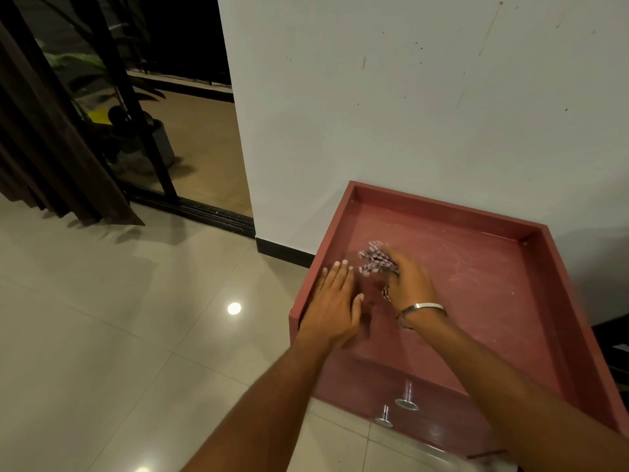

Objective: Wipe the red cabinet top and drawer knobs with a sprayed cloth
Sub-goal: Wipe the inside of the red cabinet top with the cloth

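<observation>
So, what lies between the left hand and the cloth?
Only bare red cabinet top; in the head view, nothing lies between the left hand and the cloth.

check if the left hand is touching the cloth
Apart. The head view shows the left hand flat on the red cabinet top's left rim, with bare red surface between it and the checked cloth under the right hand.

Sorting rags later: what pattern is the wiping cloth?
Small dark-and-white checked fabric cloth, under the right hand; head view, somewhat blurred.
</observation>
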### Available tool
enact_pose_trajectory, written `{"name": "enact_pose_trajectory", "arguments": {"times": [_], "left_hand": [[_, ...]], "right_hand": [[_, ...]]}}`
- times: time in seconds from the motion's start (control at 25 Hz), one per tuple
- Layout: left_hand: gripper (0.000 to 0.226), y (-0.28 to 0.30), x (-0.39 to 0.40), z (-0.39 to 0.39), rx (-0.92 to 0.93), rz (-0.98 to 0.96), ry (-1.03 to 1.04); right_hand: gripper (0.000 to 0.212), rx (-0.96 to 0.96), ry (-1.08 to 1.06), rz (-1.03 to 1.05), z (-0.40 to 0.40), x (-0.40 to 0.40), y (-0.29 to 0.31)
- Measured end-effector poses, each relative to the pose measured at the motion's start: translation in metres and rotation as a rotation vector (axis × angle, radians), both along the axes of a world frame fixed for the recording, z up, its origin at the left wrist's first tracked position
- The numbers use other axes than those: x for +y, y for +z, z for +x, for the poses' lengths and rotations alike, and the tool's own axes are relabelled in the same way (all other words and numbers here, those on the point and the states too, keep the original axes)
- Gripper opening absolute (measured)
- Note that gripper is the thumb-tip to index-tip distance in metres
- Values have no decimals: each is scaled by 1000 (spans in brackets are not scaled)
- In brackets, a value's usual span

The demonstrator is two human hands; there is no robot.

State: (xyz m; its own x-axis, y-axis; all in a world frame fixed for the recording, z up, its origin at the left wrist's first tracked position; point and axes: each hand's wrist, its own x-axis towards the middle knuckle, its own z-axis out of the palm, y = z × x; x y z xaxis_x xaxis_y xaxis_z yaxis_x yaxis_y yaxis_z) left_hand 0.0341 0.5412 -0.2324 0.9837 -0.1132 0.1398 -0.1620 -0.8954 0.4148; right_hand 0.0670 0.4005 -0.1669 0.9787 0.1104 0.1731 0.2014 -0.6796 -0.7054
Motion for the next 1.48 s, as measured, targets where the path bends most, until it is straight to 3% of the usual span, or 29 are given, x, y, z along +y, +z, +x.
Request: {"name": "enact_pose_trajectory", "arguments": {"times": [0.32, 0.52, 0.64, 0.76, 0.92, 1.16, 1.36, 1.48], "left_hand": [[60, 28, 10, 22, -133, 234, -43], [63, 30, 26, 28, -19, 199, 17], [64, 29, 24, 27, -3, 157, 4], [64, 31, 26, 30, 8, 65, 8], [62, 34, 29, 31, 23, -35, 18], [58, 36, 30, 32, 36, -85, 13], [57, 38, 30, 31, 37, -139, -23], [57, 39, 29, 29, 45, -143, -13]], "right_hand": [[58, 2, 193, -613, -23, -27, -31], [53, 14, 167, -675, -29, -36, -26], [51, 11, 30, -778, -24, -55, -25], [56, 77, -89, -707, -31, -62, -33], [73, 64, -85, -560, -43, -23, -47], [63, 122, 56, -372, -56, 67, -42], [68, 63, 117, -536, -58, 81, -47], [66, 17, 95, -507, -58, 78, -57]]}}
